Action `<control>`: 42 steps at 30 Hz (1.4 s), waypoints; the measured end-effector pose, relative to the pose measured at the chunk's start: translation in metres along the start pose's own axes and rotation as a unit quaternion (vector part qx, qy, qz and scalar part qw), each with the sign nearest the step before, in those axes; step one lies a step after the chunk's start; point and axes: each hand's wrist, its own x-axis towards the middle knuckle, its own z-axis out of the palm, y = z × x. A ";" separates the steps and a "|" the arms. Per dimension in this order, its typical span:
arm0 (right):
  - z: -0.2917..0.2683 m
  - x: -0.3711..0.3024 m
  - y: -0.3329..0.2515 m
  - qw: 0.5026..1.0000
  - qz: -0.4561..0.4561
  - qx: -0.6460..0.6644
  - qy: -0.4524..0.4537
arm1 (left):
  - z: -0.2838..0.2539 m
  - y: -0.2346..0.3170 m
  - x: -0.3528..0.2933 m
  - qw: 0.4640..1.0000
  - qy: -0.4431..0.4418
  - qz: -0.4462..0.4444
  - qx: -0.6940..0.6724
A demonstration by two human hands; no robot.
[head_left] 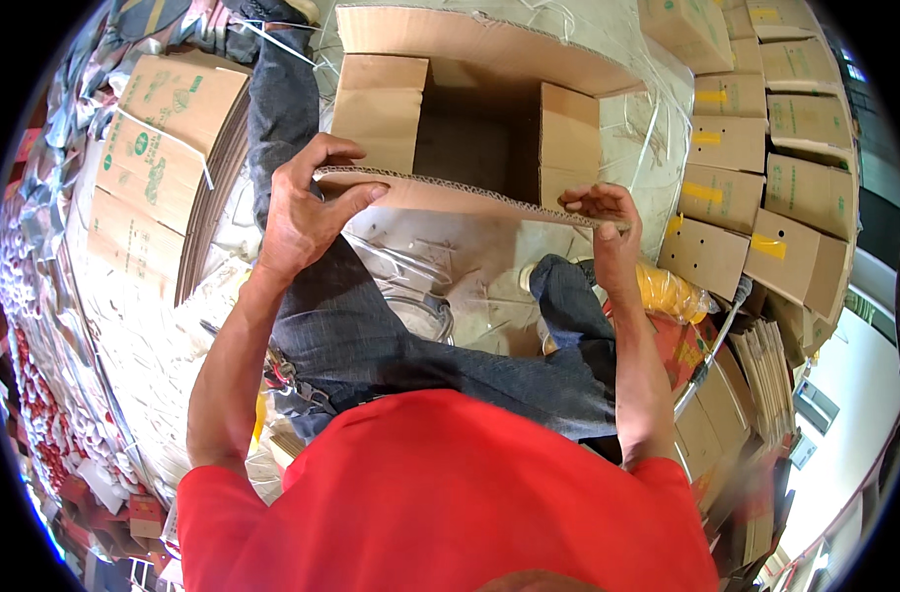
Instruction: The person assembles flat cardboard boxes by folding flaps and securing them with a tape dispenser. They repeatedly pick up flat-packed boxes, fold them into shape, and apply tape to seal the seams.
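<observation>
In front of me a brown cardboard box [379,104] is open at the top, with its flaps spread and its inside dark. My left hand [312,202] pinches the left end of the near flap [450,195], thumb on one face and fingers on the other. At that flap's right end, my right hand [611,219] grips the edge between thumb and curled fingers. The far flap [479,44] leans outward, and the two shorter side flaps stand at the left and right of the opening. Nothing shows inside apart from shadow.
Strapped flat cartons [159,163] are stacked at the left. Closed cartons with yellow tape [721,148] are piled along the right. A yellow plastic-wrapped roll [672,291] lies by my right forearm, near a metal rod [711,350]. Loose white strapping litters the floor [469,271].
</observation>
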 end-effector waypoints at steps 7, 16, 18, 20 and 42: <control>0.000 -0.008 -0.002 0.988 -0.009 -0.127 0.087 | 0.019 -0.011 -0.007 0.988 0.100 0.060 0.103; 0.016 0.031 0.029 0.904 -0.026 -0.339 0.259 | 0.035 -0.041 0.032 0.991 0.115 -0.056 -0.042; 0.018 0.036 0.021 0.966 0.103 -0.135 0.196 | 0.026 -0.038 0.036 0.986 0.037 -0.119 -0.111; 0.009 0.043 0.020 0.970 0.169 -0.051 0.165 | 0.023 -0.032 0.036 0.987 0.041 -0.116 -0.103; -0.003 -0.063 0.001 0.976 0.151 -0.025 0.153 | 0.063 -0.016 0.007 0.986 0.099 0.009 0.136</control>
